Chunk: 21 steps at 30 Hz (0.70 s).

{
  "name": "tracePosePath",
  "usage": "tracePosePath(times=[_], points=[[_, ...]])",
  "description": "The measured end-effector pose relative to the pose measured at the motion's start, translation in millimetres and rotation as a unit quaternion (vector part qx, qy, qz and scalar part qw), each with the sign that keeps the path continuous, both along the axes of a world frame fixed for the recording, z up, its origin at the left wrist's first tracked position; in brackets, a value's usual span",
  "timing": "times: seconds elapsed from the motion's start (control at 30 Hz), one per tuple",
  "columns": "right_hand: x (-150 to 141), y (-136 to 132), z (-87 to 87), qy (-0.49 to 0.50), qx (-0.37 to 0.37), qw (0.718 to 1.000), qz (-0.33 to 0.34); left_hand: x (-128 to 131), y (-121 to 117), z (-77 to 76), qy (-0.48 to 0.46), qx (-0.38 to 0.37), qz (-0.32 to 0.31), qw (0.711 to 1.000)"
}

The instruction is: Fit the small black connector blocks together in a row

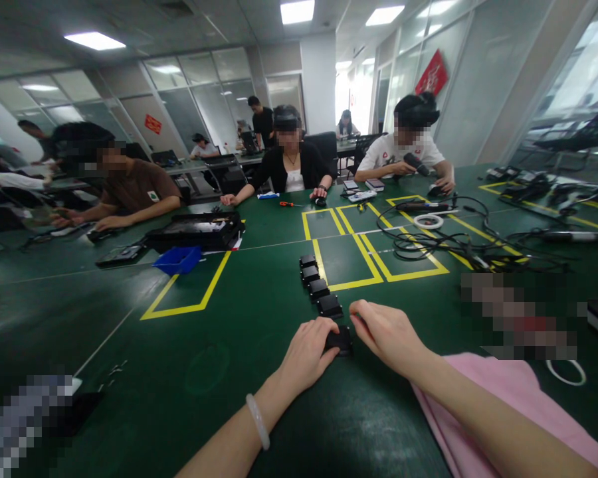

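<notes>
My left hand grips a small flat black rectangular part that lies on the green table, thumb at its near edge and fingers over its left side. My right hand hovers just right of that part, thumb and index finger pinched together; anything between them is too small to make out. Beyond my hands, several similar black parts run away from me in a slightly curved row, the closest being a black block. Small light spots show at their corners.
Yellow tape outlines boxes on the table. A blue bin and black tray are at left. Black cables coil at right, and a pink cloth lies under my right forearm. Co-workers sit across the table.
</notes>
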State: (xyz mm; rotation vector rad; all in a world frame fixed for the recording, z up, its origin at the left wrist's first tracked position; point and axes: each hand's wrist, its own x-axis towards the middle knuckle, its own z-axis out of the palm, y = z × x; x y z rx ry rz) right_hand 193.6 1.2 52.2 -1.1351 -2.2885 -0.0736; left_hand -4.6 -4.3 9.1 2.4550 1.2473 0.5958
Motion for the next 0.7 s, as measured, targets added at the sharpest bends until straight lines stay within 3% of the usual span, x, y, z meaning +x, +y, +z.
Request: tracePosePath(times=[0.7], points=[[-0.2,-1.6,0.2,0.004,-0.035,0.999,0.009,-0.3,0.0,0.2,0.002,-0.006,0.000,1.000]])
